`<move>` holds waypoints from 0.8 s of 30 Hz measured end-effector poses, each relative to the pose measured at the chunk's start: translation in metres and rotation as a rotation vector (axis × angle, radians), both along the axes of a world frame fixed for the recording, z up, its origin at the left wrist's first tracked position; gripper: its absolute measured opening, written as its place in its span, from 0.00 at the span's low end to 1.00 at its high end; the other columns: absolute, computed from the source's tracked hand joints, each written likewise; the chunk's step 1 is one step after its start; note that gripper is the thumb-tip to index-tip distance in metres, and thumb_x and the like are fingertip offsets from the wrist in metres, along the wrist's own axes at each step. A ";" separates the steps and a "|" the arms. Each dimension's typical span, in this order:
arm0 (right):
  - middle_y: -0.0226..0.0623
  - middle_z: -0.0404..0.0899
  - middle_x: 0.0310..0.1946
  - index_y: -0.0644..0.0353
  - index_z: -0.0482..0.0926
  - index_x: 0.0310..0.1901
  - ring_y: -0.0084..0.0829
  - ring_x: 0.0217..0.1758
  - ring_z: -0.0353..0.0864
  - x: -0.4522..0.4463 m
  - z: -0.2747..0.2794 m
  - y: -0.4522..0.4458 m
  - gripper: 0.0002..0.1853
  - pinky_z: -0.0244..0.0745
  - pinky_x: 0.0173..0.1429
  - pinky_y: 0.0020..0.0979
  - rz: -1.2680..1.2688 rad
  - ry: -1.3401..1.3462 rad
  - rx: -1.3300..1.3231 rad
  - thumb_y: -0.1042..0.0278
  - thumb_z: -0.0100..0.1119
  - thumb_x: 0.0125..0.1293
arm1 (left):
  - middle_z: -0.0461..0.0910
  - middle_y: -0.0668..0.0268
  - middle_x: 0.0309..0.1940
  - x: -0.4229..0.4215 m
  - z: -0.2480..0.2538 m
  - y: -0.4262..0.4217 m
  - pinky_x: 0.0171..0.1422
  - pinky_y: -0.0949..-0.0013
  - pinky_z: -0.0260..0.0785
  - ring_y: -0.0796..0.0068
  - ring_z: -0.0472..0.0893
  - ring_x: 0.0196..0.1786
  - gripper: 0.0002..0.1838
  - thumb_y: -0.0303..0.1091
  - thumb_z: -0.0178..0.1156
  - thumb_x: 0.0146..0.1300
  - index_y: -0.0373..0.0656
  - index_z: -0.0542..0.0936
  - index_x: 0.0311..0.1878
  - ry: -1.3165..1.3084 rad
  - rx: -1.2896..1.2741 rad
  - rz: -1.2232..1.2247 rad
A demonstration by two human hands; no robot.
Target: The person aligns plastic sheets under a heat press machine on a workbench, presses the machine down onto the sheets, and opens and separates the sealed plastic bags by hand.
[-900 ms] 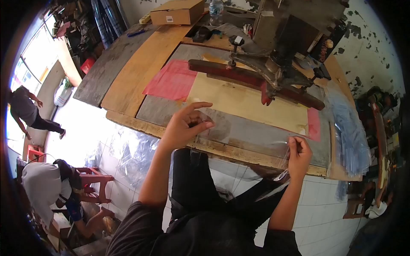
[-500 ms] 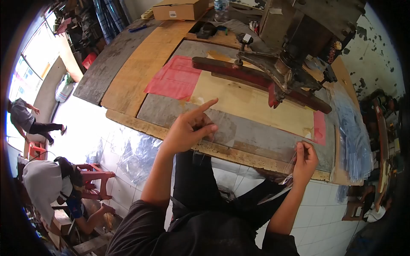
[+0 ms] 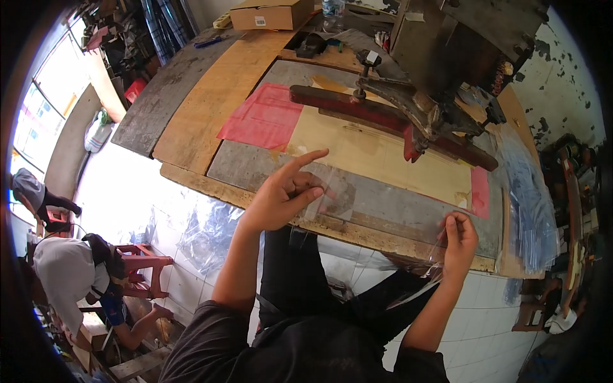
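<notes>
Below the centre of the frame, clear plastic film (image 3: 435, 273) lies between the two hands, its near part drooping over the table edge. The right hand (image 3: 458, 242) pinches it between thumb and forefinger; whether the left hand (image 3: 284, 198) grips it too, I cannot tell, as the thumb and raised forefinger stand apart. The film's long axis is too faint to trace. Up the frame from both hands, a yellow sheet (image 3: 383, 150) slants down to the right beneath a red bar (image 3: 377, 116); the left forefinger overlaps its lower edge.
</notes>
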State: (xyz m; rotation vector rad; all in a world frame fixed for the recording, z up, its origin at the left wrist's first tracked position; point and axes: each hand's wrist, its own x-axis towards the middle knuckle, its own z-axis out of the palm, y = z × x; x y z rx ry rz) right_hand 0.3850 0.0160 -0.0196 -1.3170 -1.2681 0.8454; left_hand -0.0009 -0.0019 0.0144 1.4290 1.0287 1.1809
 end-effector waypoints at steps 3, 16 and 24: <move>0.33 0.86 0.35 0.64 0.83 0.48 0.20 0.32 0.78 0.000 0.005 -0.001 0.12 0.73 0.41 0.24 0.040 0.033 -0.009 0.63 0.68 0.78 | 0.92 0.61 0.44 -0.004 -0.005 0.002 0.55 0.74 0.74 0.81 0.85 0.42 0.33 0.20 0.59 0.77 0.38 0.64 0.82 0.069 0.059 -0.020; 0.32 0.86 0.35 0.65 0.84 0.49 0.21 0.37 0.81 0.010 0.009 0.000 0.10 0.74 0.44 0.24 0.081 0.011 -0.035 0.67 0.69 0.76 | 0.92 0.62 0.44 -0.006 -0.012 0.002 0.55 0.74 0.73 0.84 0.84 0.46 0.30 0.22 0.61 0.77 0.37 0.66 0.79 0.086 0.052 -0.015; 0.29 0.83 0.37 0.66 0.83 0.59 0.19 0.40 0.79 0.018 0.030 -0.003 0.15 0.73 0.45 0.23 0.231 -0.060 -0.020 0.70 0.69 0.75 | 0.93 0.64 0.44 -0.006 -0.011 0.001 0.50 0.77 0.71 0.87 0.78 0.39 0.27 0.22 0.60 0.77 0.37 0.68 0.77 0.076 0.063 -0.014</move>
